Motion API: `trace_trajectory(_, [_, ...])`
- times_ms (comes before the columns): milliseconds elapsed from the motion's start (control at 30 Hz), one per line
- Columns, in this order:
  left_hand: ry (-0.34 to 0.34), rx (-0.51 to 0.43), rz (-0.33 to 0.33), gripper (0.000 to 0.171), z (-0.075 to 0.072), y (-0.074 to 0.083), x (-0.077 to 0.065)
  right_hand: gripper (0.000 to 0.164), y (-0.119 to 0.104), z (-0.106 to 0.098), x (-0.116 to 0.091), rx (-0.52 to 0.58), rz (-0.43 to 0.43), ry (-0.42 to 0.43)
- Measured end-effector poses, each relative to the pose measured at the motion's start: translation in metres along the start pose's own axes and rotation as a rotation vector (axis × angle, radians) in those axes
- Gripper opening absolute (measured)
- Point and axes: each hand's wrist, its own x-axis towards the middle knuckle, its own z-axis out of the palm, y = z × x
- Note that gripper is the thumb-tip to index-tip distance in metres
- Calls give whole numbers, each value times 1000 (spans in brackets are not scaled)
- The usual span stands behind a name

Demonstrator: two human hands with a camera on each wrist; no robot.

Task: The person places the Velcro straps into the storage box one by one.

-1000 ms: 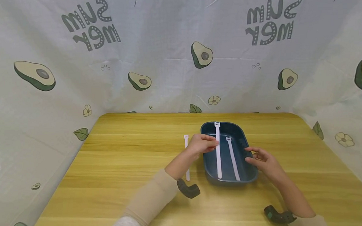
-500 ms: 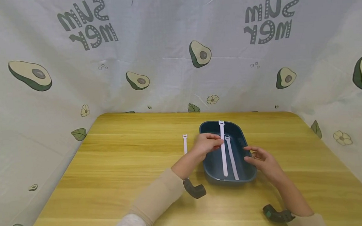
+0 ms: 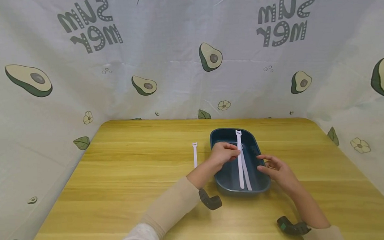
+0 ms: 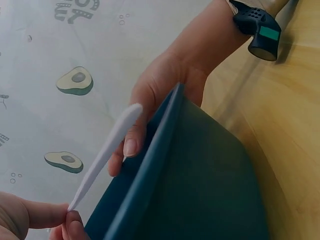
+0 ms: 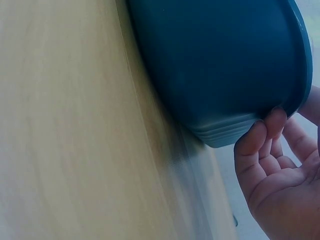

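Over the dark blue plastic bin (image 3: 226, 180), my left hand (image 3: 224, 153) pinches a white hook-and-loop cable tie (image 3: 240, 171) between thumb and finger. The tie's slotted head points to the far side; its tail (image 4: 107, 150) shows large in the left wrist view. A second white tie (image 3: 247, 177) lies in the bin, partly covered by the held one. My right hand (image 3: 277, 170) grips the bin's right rim, thumb and finger at the edge, other fingertips against the outer wall (image 5: 220, 55). A third tie (image 3: 195, 154) lies on the table, its lower part hidden by the left forearm.
The wooden table (image 3: 122, 167) reaches back to a hanging white cloth (image 3: 174, 37) printed with avocados and leaves. Dark curved devices (image 3: 210, 200) sit on both wrists. The table's far edge is a little behind the bin.
My left hand has moved right with the tie, from the bin's left part to above the second tie. My right hand stays at the rim. The head view has shifted slightly.
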Motion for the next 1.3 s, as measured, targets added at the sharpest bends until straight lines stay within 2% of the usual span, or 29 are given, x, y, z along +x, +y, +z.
trace_trajectory(133, [16, 29, -2, 8, 5, -2, 5, 46, 0, 0, 0, 5, 2, 2])
trace_trajectory(367, [53, 66, -67, 5, 12, -7, 12, 44, 0, 1, -2, 11, -20, -2])
trace_trajectory(633, [83, 189, -85, 11, 14, -10, 15, 44, -1, 1, -2, 18, -21, -8])
trace_trajectory(1033, [152, 393, -70, 20, 19, -16, 21, 44, 0, 0, -2, 16, -23, -8])
trace_trajectory(1167, [170, 443, -111, 24, 21, -16, 23, 43, 1, 1, -2, 25, -35, -6])
trace_trajectory(1300, [156, 424, -180, 24, 22, -17, 26, 43, 2, 1, -2, 21, -38, -5])
